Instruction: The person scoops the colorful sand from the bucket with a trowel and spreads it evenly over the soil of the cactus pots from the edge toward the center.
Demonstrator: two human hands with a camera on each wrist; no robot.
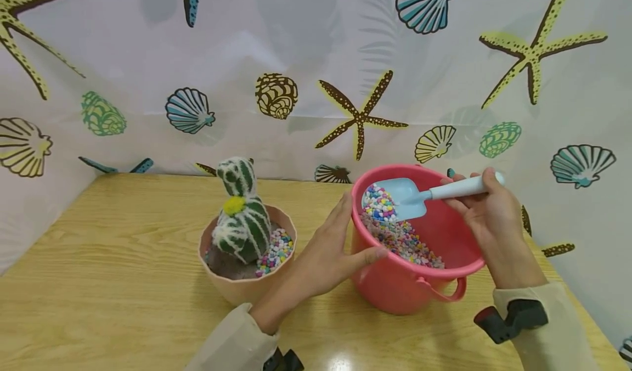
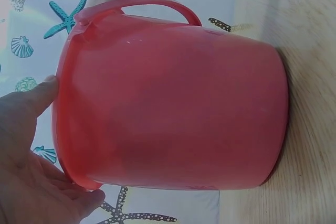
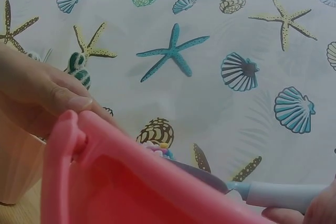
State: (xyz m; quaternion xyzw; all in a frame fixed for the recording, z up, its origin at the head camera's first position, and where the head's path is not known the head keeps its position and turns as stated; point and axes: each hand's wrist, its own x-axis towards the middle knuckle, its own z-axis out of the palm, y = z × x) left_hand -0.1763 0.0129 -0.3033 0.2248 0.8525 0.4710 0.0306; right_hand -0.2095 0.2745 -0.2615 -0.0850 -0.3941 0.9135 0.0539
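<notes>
My right hand (image 1: 494,212) grips the pale handle of a light blue toy shovel (image 1: 402,195) over the mouth of a pink bucket (image 1: 395,283). Colourful pebbles (image 1: 380,202) lie in the shovel's scoop. More pebbles (image 1: 410,242), mixed with greyish grains, rest inside the bucket. With thumb and fingers spread around the rim, my left hand (image 1: 331,253) holds the bucket's left side. In the left wrist view, that hand (image 2: 31,156) meets the rim from the side. The right wrist view shows the shovel handle (image 3: 278,195) beyond the pink rim.
Left of the bucket stands a peach pot (image 1: 237,290) with a fuzzy cactus (image 1: 244,231) bearing a yellow flower; pebbles cover part of its soil. Both containers stand on a wooden table (image 1: 113,272). Behind hangs a white cloth (image 1: 222,47) printed with shells and starfish.
</notes>
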